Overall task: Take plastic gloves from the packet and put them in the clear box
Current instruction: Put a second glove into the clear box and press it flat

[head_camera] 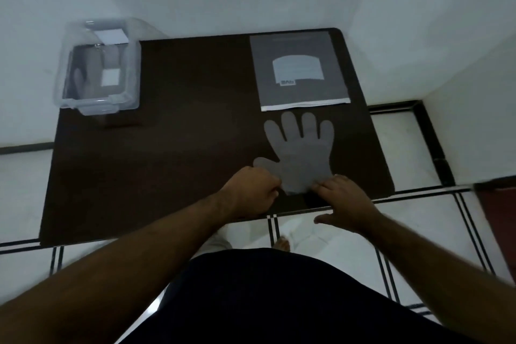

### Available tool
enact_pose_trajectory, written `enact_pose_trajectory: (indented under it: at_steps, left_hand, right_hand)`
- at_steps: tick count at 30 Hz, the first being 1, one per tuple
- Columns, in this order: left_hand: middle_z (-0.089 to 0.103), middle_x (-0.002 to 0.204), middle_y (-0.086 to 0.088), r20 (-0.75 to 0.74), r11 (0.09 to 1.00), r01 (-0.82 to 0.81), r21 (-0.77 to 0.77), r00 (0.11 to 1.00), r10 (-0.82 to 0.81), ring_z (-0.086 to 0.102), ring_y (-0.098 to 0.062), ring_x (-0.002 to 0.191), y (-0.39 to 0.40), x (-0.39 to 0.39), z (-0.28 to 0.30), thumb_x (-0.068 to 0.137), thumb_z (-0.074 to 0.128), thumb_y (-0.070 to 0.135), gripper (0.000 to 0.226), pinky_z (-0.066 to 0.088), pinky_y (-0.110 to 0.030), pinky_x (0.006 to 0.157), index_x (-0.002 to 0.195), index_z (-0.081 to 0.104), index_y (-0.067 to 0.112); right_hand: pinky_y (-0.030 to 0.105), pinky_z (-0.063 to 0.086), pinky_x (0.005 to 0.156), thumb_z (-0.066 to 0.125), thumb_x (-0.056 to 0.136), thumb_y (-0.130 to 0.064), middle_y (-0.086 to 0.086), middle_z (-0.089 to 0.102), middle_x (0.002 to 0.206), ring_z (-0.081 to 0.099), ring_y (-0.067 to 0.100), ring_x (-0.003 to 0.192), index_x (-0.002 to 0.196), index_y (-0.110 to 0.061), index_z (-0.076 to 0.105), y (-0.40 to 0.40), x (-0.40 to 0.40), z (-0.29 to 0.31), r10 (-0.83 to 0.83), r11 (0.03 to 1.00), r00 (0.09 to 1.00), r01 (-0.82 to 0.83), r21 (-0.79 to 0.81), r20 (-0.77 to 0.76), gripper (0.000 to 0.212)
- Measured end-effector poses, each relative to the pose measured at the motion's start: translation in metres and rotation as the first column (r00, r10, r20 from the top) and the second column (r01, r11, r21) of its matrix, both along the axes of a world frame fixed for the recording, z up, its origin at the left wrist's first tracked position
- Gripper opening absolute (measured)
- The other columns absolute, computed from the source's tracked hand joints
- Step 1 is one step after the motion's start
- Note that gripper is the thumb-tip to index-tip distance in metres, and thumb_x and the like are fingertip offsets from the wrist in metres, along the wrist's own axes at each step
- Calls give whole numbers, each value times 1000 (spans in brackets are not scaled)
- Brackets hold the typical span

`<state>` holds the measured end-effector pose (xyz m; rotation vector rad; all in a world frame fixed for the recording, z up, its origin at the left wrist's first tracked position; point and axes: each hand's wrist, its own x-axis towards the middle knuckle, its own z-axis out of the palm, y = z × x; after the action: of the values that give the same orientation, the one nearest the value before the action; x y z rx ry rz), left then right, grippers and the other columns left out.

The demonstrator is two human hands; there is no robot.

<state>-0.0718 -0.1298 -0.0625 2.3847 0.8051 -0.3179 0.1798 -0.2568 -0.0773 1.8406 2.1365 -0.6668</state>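
My grips at the glove (303, 153) cuff.
Left grip (252, 193) pinches its left edge; right grip (346, 201) lies flat-fingered on its right.

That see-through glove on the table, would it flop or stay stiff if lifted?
Probably floppy: the glove lies perfectly flat, like thin film. Likely very light, so it may slide on the smooth table when nudged.

Left hand (251, 190), right hand (344, 201) bare; black garment (279, 301); bare toes (282, 244).
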Motion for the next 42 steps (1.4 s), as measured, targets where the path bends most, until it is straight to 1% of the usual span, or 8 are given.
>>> enact_pose_trajectory:
  at_steps: [4, 8, 14, 18, 25, 28, 37, 42]
  left_hand:
    - [71, 122, 5, -11, 996, 19, 92, 1000, -18, 64, -14, 112, -35, 23, -12, 99, 63, 53, 38, 53, -41, 104, 127, 67, 27]
    - [63, 146, 0, -85, 983, 68, 168, 995, -54, 56, -21, 136, -56, 35, -17, 93, 68, 62, 63, 42, -44, 119, 143, 59, 25]
    - [65, 139, 3, -90, 984, -10, 179, 996, 27, 57, -19, 130, -72, 44, -14, 90, 74, 58, 59, 43, -42, 114, 138, 59, 27]
    - [69, 133, 4, 34, 965, -233, 124, 972, 231, 62, -17, 125, -73, 43, -5, 97, 71, 45, 42, 47, -42, 112, 134, 63, 27]
    - [67, 127, 7, 11, 964, -243, 106, 970, 243, 59, -13, 120, -61, 27, 7, 96, 72, 42, 32, 49, -41, 108, 125, 65, 30]
    - [67, 127, 7, -28, 973, -202, 112, 978, 206, 60, -11, 117, -61, 23, 7, 97, 71, 44, 34, 49, -41, 108, 127, 66, 28]
    - [65, 140, 5, -26, 984, -129, 123, 991, 133, 57, -15, 129, -58, 13, 14, 87, 72, 70, 78, 42, -42, 116, 150, 54, 28]
    - [71, 110, 8, 151, 953, -278, 123, 954, 259, 64, -12, 104, -36, 1, 46, 96, 72, 40, 26, 53, -42, 99, 119, 69, 29]
  right_hand:
    - [46, 37, 120, 77, 93, -28, -2, 66, 143, 59, 22, 136, 142, -31, 60, -19, 7, -22, 51, 992, 998, -55, 109, 37, 52]
    - [42, 45, 115, 70, 98, -26, -6, 72, 128, 65, 18, 123, 128, -33, 65, -26, 5, -28, 40, 980, 999, -40, 197, 5, 32]
    - [40, 55, 101, 67, 99, -24, -2, 74, 111, 68, 17, 104, 116, -23, 70, -18, -7, -12, -68, 970, 975, 114, 213, -210, 17]
    - [35, 54, 95, 65, 102, -34, -1, 70, 112, 64, 13, 102, 126, -22, 64, 7, -13, 18, -132, 968, 923, 198, 153, -362, 27]
    - [40, 50, 103, 84, 85, -43, -5, 62, 124, 58, 16, 118, 128, -29, 58, 20, -2, 18, 34, 995, 998, -39, -93, -49, 52]
    - [41, 48, 107, 77, 91, -38, -3, 63, 131, 58, 20, 121, 130, -30, 57, 7, 1, -4, 134, 990, 988, -130, -47, 72, 45]
    - [29, 49, 81, 62, 101, -32, -6, 62, 97, 60, 11, 89, 103, -28, 64, 27, -20, 21, 68, 998, 990, -69, -6, -122, 5]
    - [35, 57, 77, 66, 94, -39, -11, 63, 87, 61, 7, 81, 90, -31, 66, 74, -41, 76, 77, 991, 942, -36, 128, -328, 9]
